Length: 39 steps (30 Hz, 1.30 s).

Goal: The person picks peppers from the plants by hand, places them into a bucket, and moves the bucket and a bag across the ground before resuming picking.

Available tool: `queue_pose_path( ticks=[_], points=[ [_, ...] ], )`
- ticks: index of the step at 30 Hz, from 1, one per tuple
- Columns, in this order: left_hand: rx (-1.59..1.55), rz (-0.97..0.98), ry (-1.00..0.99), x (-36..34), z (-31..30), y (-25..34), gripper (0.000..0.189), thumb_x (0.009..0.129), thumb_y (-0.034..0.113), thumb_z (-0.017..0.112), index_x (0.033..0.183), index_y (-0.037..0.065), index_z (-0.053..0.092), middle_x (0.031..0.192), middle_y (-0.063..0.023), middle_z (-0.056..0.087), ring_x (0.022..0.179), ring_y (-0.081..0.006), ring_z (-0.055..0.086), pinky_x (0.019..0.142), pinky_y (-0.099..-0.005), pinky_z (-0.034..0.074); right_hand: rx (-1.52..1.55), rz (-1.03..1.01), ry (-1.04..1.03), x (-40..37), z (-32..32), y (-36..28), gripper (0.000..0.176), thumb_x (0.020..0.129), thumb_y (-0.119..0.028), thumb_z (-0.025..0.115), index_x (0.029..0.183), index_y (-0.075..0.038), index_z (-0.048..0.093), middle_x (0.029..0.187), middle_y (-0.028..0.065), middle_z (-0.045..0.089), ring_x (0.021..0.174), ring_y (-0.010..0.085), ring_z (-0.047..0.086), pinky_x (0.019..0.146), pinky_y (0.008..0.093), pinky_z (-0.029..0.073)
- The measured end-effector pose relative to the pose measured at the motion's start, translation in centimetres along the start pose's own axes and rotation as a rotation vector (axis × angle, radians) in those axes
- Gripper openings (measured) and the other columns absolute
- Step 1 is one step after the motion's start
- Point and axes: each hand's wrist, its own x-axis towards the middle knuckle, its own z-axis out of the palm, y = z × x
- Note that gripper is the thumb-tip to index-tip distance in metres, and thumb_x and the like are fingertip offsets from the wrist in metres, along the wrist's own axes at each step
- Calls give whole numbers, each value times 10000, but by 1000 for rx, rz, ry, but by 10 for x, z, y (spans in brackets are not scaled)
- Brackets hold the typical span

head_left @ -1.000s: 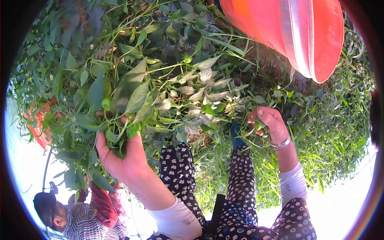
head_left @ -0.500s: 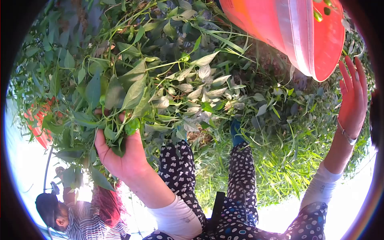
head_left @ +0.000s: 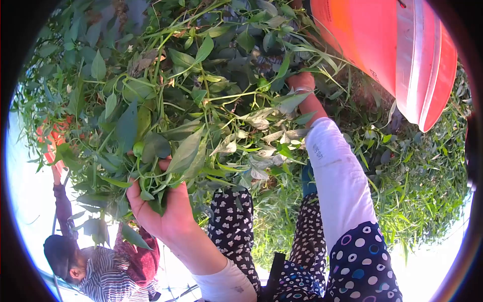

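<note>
My left hand [head_left: 168,214] is curled around a leafy branch of a pepper plant [head_left: 183,151], with its fingertips partly behind leaves. Just above those fingers hang a small green pepper [head_left: 138,148] and a longer pale green pepper [head_left: 143,121]. My right hand [head_left: 302,82] reaches into the foliage at the upper middle; leaves and shade hide its fingers. To its left, another round green pepper [head_left: 262,84] shows among the stems.
A large red bucket [head_left: 362,40] with a grey band leans at the upper right, its inside out of sight. Dense plants surround my legs, with grass [head_left: 402,201] at right. At lower left, another person [head_left: 108,269] in a striped top raises an arm towards a red container [head_left: 50,143].
My right hand has swung left from beside the bucket's mouth into the plants. The green pepper by my left fingers no longer shows. The other person's arm has gone up.
</note>
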Motion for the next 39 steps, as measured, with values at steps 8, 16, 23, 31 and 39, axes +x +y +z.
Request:
queue_pose_path(
  ticks=[8,16,23,31,39],
  points=[
    [-23,-60,-70,-2,-3,-2,338,836,95,490,1171,45,505,1172,-103,549,1085,-279,509,896,-473,414,780,-192,-434,4,-14,54,317,730,-169,643,1014,-29,623,931,102,645,819,182,598,744,286,469],
    [-9,-68,-126,-1,-4,-4,332,845,82,470,1173,39,501,1173,-93,550,1103,-274,498,901,-474,406,861,-283,-679,-105,-93,43,259,855,-78,510,1101,-33,580,893,27,620,752,88,554,700,251,478],
    [-2,-111,-153,-3,-5,-4,340,859,89,458,1194,40,495,1183,-75,551,1092,-271,495,902,-452,401,263,-620,-208,-142,-30,57,133,705,-76,622,814,-2,605,746,147,619,723,303,599,654,343,479],
    [-39,-193,-247,0,-10,-4,283,838,116,533,1105,19,539,1163,-132,550,1071,-290,499,954,-476,335,582,-544,-251,-158,-40,47,243,715,36,551,952,-1,589,852,112,623,741,216,594,667,314,475],
    [35,-98,-90,-8,1,-13,352,861,113,470,1209,57,485,1208,-43,536,1083,-273,481,869,-433,408,775,-235,-403,-188,-102,76,530,726,96,508,1236,-33,444,1068,25,557,845,75,538,688,220,462]
  ],
)
